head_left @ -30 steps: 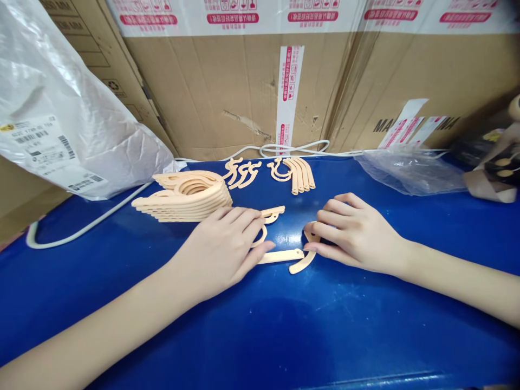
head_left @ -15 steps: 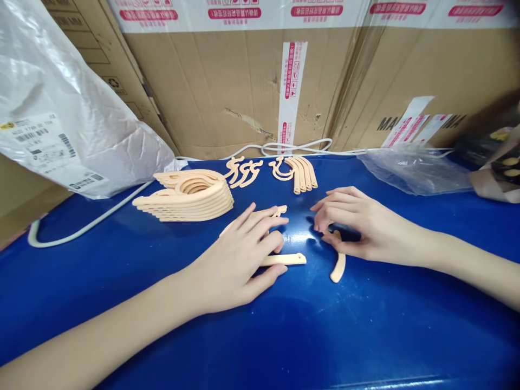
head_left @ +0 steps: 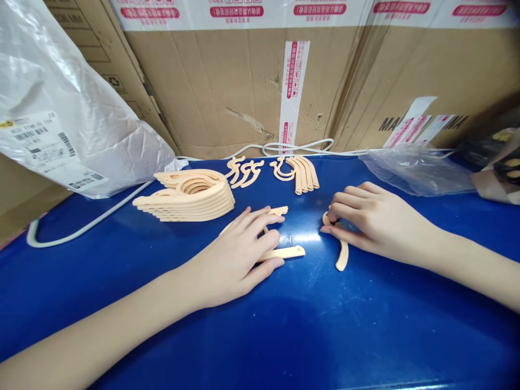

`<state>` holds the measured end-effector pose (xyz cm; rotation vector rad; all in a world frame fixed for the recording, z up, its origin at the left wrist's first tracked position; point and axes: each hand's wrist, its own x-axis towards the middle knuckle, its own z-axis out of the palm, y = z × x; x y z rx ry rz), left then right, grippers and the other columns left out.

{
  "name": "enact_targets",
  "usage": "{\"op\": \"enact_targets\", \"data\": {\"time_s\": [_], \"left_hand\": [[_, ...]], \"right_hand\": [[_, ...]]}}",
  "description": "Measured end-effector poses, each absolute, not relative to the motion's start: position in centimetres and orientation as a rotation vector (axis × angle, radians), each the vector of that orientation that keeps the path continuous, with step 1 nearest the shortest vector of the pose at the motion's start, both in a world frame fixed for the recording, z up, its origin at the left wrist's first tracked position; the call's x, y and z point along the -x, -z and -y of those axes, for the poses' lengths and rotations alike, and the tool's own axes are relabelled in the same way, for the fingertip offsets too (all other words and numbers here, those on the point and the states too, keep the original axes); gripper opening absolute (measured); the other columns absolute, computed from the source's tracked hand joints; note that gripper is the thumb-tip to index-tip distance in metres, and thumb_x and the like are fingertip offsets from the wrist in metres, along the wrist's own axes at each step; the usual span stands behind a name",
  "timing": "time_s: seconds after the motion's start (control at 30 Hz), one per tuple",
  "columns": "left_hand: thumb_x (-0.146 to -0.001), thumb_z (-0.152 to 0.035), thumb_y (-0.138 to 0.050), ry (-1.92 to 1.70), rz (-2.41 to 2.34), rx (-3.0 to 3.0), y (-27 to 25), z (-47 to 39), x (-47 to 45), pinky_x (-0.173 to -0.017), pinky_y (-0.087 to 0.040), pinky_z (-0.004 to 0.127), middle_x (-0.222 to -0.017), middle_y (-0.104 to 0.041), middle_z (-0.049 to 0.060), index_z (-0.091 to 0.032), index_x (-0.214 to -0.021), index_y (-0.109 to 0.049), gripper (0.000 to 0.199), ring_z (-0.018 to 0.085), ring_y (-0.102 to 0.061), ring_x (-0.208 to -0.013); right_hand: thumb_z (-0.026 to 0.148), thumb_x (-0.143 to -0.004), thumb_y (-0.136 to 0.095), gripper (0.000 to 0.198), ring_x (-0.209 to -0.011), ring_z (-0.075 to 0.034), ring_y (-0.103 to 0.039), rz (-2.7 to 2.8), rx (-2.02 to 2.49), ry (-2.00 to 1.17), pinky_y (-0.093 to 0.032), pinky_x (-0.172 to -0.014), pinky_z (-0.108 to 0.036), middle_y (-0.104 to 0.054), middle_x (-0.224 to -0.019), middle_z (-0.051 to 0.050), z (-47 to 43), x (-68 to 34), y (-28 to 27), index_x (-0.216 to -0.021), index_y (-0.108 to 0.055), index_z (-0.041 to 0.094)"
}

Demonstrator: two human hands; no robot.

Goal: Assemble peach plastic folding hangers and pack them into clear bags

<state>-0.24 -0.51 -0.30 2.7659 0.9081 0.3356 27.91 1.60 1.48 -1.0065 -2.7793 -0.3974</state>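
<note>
Right of centre: right hand grip narrow, pinching curved cream piece over tabletop. Centre: left hand covers cream frame; grip tightness cannot be told. Step, judged: orienting the piece; next calls for steadying the frame.

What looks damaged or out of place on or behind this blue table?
The cardboard box behind the table has a ragged scuff on its front, where the surface looks torn. Some clear plastic wrapping lies crumpled at the right. The curved piece in the right hand shows no visible damage, but is partly hidden.
</note>
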Motion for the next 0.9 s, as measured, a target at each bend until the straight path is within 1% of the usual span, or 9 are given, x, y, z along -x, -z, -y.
{"op": "enact_targets", "data": {"time_s": [0.13, 0.23, 0.33, 0.4, 0.47, 0.53, 0.6, 0.77, 0.9], "left_hand": [[-0.098, -0.033, -0.043, -0.343, -0.907, -2.751, 0.3, 0.4, 0.3, -0.115, -0.025, 0.06, -0.143, -0.047, 0.011, -0.019, -0.089, -0.054, 0.02, 0.031, -0.031, -0.142], [-0.099, -0.033, -0.042, -0.341, -0.907, -2.759, 0.5, 0.5, 0.4, -0.115, -0.025, 0.06, -0.147, -0.043, 0.012, -0.019, -0.091, -0.053, 0.019, 0.031, -0.029, -0.143], [-0.099, -0.032, -0.042, -0.346, -0.905, -2.778, 0.6, 0.6, 0.4, -0.115, -0.025, 0.06, -0.149, -0.04, 0.012, -0.019, -0.091, -0.053, 0.019, 0.031, -0.028, -0.144], [-0.098, -0.031, -0.043, -0.387, -0.909, -2.819, 0.5, 0.7, 0.3, -0.113, -0.029, 0.058, -0.148, -0.041, 0.013, -0.018, -0.09, -0.053, 0.019, 0.032, -0.029, -0.143], [-0.098, -0.031, -0.044, -0.431, -0.928, -2.888, 0.3, 0.8, 0.0, -0.106, -0.039, 0.055, -0.147, -0.042, 0.014, -0.017, -0.087, -0.054, 0.02, 0.033, -0.036, -0.137], [-0.097, -0.03, -0.045, -0.457, -0.943, -2.962, 0.2, 1.0, -0.2, -0.096, -0.047, 0.052, -0.143, -0.046, 0.014, -0.017, -0.087, -0.055, 0.02, 0.033, -0.047, -0.125], [-0.098, -0.029, -0.044, -0.47, -0.929, -3.024, 0.1, 1.1, -0.3, -0.089, -0.05, 0.05, -0.136, -0.051, 0.015, -0.016, -0.088, -0.055, 0.02, 0.031, -0.053, -0.116], [-0.098, -0.026, -0.043, -0.48, -0.895, -3.055, 0.1, 1.2, -0.3, -0.093, -0.05, 0.047, -0.135, -0.051, 0.017, -0.016, -0.091, -0.055, 0.017, 0.03, -0.051, -0.12], [-0.098, -0.027, -0.043, -0.467, -0.894, -3.022, 0.0, 1.2, -0.3, -0.096, -0.049, 0.046, -0.138, -0.048, 0.019, -0.015, -0.09, -0.054, 0.018, 0.029, -0.048, -0.125]], "right_hand": [[0.028, -0.094, -0.051, 0.016, -0.083, -0.018, -0.056, 2.82, 0.839, -0.001, -0.036, -0.08, -0.035, -0.065, -0.092, -0.003, -1.2, -27.6, -1.6, -0.089, -0.063, 0.019], [0.022, -0.089, -0.055, 0.009, -0.092, -0.018, -0.057, 2.816, 0.8, -0.141, -0.036, -0.085, -0.034, -0.064, -0.103, -0.002, -1.1, -27.7, -1.8, -0.092, -0.064, 0.021], [0.016, -0.086, -0.055, 0.013, -0.095, -0.018, -0.057, 2.803, 0.834, -0.118, -0.037, -0.086, -0.035, -0.063, -0.106, -0.003, -1.0, -27.7, -1.9, -0.092, -0.065, 0.022], [0.014, -0.085, -0.054, 0.014, -0.093, -0.019, -0.058, 2.777, 0.864, -0.089, -0.038, -0.084, -0.035, -0.063, -0.106, -0.003, -0.9, -27.6, -1.7, -0.09, -0.065, 0.021], [0.021, -0.087, -0.056, 0.009, -0.09, -0.019, -0.058, 2.734, 0.889, -0.03, -0.039, -0.081, -0.036, -0.064, -0.105, -0.005, -0.8, -27.4, -1.4, -0.088, -0.064, 0.02], [0.032, -0.09, -0.058, 0.015, -0.089, -0.02, -0.059, 2.684, 0.917, 0.055, -0.039, -0.079, -0.036, -0.064, -0.105, -0.007, -0.7, -27.1, -1.0, -0.089, -0.064, 0.019], [0.038, -0.092, -0.057, 0.021, -0.088, -0.02, -0.059, 2.642, 0.933, 0.112, -0.04, -0.077, -0.036, -0.064, -0.103, -0.007, -0.5, -26.8, -0.7, -0.089, -0.066, 0.02], [0.025, -0.093, -0.054, 0.022, -0.077, -0.016, -0.058, 2.6, 0.93, 0.097, -0.043, -0.066, -0.029, -0.066, -0.09, -0.005, 0.1, -26.0, -0.7, -0.077, -0.066, 0.018], [0.02, -0.089, -0.054, 0.019, -0.077, -0.017, -0.058, 2.591, 0.952, 0.108, -0.045, -0.064, -0.029, -0.066, -0.089, -0.005, 0.4, -25.7, -1.0, -0.074, -0.064, 0.017]]}}
